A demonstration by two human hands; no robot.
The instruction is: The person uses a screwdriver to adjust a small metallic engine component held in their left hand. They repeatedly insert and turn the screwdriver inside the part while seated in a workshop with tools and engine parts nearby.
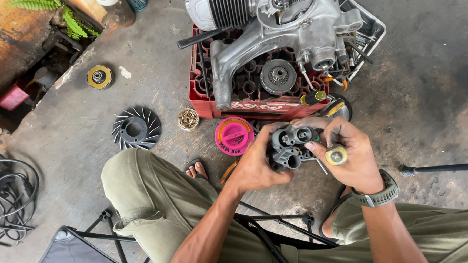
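Carburettor body (290,146), grey cast metal with round bores facing up, is being held above the concrete floor (427,78), just in front of the red plastic crate (214,106). The person's left hand (253,165) is wrapping around its left side, fingers closed firmly on the casting. The right hand (351,157) is closing on a screwdriver with a yellow-and-black handle (336,154), its thumb and fingertips also touching the carburettor's right edge; the blade itself is mostly hidden, so where it is seated is not clear.

On the crate a large engine casing (284,21) is lying with its cooling fins to the upper left, and a round clutch-like disc (278,76) is sitting in the crate below it. On the floor to the left, a pink round lid (234,136), a small tin of wire (188,119), a black fan wheel (135,128) and a yellow-rimmed disc (100,76) are lying apart from one another.

Judging by the loose parts, stripping looks well under way; the carburettor appears partly intact.
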